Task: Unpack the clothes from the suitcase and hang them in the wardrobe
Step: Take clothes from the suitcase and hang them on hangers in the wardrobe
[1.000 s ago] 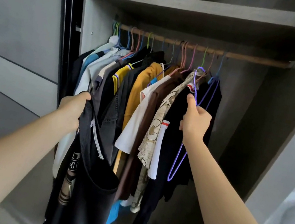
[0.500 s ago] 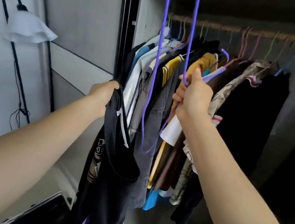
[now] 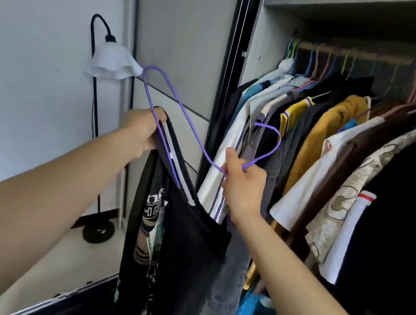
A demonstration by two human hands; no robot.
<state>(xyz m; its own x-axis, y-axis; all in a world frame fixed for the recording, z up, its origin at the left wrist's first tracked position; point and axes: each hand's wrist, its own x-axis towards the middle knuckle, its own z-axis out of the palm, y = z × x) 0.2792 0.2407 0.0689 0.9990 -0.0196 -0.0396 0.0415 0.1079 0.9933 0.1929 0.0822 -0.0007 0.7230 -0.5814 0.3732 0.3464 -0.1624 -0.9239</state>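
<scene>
The black printed T-shirt [image 3: 185, 250] hangs limp beside the open wardrobe [image 3: 263, 56], its ribbed collar clenched in the left hand [image 3: 140, 131] grip. The right hand [image 3: 243, 188] grip pinches 1 thin purple wire hanger [image 3: 196, 132], which crosses that collar.

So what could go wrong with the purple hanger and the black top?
The purple hanger, pinched in the right hand, has its hook close to the hung clothes and might snag one. The black top hangs only from the left hand at its neck, so it could slip while the hanger goes in.
</scene>
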